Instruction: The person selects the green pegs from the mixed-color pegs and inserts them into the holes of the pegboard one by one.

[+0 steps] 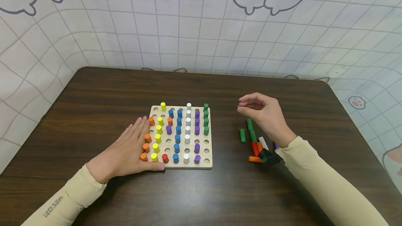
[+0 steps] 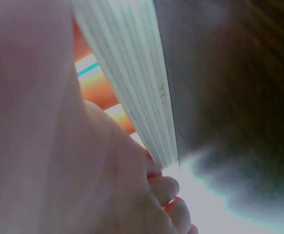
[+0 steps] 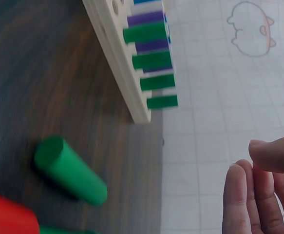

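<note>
Pegboard: lies flat on the dark table between your two hands; near-square, so no clear long axis, its columns running away from you
Left hand: yours lies flat, fingers stretched along the pegboard's left edge, thumb at the near edge, no peg gripped; likely set there to brace the pegboard against sliding
Right hand: raised above the table, well apart from the pegboard, fingers loosely bent, thumb a small gap from them; you have no peg visible in it; the spot probably suits reach to pegboard and loose pegs alike
Seated green pegs: four upright in your rightmost column, at its far end, long axes vertical; the holes presumably hold them so
Loose green peg: on its side right of the pegboard, long axis running mostly away from you
Loose red peg: lying likewise, near your right wrist
Loose orange peg: nearest you in the pile, long axis left to right
</note>
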A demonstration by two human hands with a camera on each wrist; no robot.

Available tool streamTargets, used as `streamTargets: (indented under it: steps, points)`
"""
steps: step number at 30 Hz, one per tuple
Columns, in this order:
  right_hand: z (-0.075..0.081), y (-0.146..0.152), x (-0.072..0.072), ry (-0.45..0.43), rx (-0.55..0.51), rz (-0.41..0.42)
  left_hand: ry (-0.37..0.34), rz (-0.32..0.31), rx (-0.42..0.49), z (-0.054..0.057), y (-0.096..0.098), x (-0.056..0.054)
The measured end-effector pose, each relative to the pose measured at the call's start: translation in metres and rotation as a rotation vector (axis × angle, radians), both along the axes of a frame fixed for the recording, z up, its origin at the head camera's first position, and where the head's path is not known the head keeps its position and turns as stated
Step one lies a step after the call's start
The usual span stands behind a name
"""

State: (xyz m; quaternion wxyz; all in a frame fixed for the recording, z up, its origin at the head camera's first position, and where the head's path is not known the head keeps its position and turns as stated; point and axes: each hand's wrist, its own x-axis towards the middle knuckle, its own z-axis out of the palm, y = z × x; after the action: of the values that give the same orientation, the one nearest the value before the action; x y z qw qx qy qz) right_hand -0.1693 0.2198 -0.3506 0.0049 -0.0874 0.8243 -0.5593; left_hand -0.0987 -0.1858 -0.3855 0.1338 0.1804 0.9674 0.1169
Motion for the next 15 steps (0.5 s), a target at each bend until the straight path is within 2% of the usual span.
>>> streamTargets:
  steps: [7,15]
  points:
    - [0.002,0.015,-0.006,-0.035,0.064,-0.036,0.008,-0.002,-0.003,-0.001,-0.001,0.000]
    - [0.000,0.030,-0.008,-0.068,0.215,0.012,0.020,-0.009,0.006,-0.001,-0.001,0.001]
